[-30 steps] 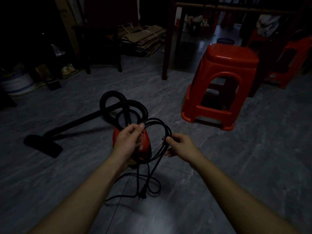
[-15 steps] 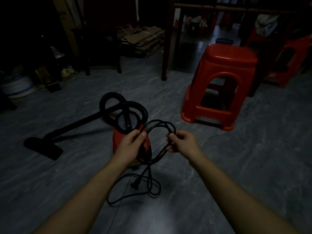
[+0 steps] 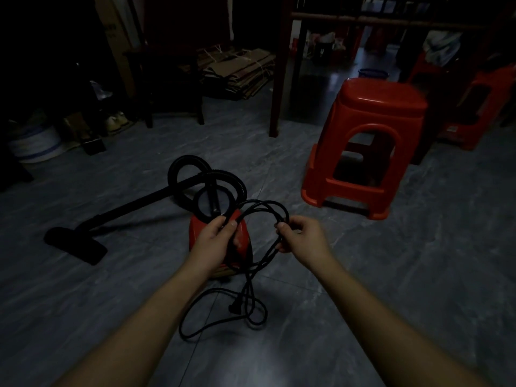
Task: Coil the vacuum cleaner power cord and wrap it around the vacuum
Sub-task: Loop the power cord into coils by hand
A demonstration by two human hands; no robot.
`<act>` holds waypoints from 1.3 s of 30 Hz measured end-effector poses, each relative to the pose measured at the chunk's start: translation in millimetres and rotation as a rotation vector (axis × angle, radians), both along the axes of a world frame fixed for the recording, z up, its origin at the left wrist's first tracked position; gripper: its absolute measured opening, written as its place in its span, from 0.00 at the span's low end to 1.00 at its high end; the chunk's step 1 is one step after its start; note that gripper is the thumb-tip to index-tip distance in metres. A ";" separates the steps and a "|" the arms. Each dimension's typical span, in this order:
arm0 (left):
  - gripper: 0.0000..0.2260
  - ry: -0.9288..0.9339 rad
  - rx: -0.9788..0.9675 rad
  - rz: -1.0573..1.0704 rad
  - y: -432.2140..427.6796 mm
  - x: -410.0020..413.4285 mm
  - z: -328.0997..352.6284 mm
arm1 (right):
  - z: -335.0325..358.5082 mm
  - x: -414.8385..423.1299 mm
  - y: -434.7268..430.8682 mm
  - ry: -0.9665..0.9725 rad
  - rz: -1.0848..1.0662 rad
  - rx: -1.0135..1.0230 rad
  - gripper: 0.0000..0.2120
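the left hand (image 3: 215,241) and right hand (image 3: 301,238) are gripping, fingers curled, loops of the thin black rubber power cord (image 3: 262,203) above the small red plastic vacuum cleaner (image 3: 245,244). the loops are bunching tighter than a second ago; slack is waiting on the grey floor (image 3: 363,289).

Both my bare forearms reach in from the bottom corners toward the frame's centre. My left hand (image 3: 215,241) curls fingers and thumb round the power cord (image 3: 262,203); my right hand (image 3: 303,240), just right of it, pinches the same loops.
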State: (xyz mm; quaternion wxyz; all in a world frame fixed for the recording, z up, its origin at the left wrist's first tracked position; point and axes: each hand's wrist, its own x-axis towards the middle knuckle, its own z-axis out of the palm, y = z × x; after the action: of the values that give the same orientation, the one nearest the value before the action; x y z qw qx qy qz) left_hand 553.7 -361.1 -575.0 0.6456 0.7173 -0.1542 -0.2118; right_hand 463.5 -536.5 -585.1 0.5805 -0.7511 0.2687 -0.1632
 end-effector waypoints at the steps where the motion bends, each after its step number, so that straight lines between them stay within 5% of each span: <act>1: 0.12 0.031 -0.024 0.002 -1.2 1.2 -0.8 | -0.9 -0.4 0.7 0.007 0.008 -0.054 0.07; 6: 0.13 0.152 -0.109 0.063 -2.7 5.3 0.5 | -3.7 -4.7 -1.0 0.047 0.082 -0.247 0.05; 17: 0.06 0.071 -0.043 0.043 -0.5 -7.1 12.8 | 5.6 -7.6 0.5 0.026 0.142 -0.024 0.08; 25: 0.10 -0.120 0.101 -0.062 3.0 -12.5 10.3 | 7.3 -5.7 -3.0 -0.025 0.007 -0.074 0.08; 35: 0.19 -0.080 0.091 0.037 2.7 -4.3 -5.6 | 4.7 -6.6 -5.1 -0.088 -0.122 -0.181 0.07; 39: 0.13 -0.176 0.128 0.105 1.7 -5.8 -14.8 | 3.7 -7.6 -7.5 -0.116 -0.184 -0.185 0.08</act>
State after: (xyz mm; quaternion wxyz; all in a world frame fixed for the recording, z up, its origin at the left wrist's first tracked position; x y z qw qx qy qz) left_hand 548.0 -359.4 -589.9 0.5928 0.7799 -0.1587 -0.1230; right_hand 455.9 -544.0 -581.4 0.5059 -0.7631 0.2862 -0.2827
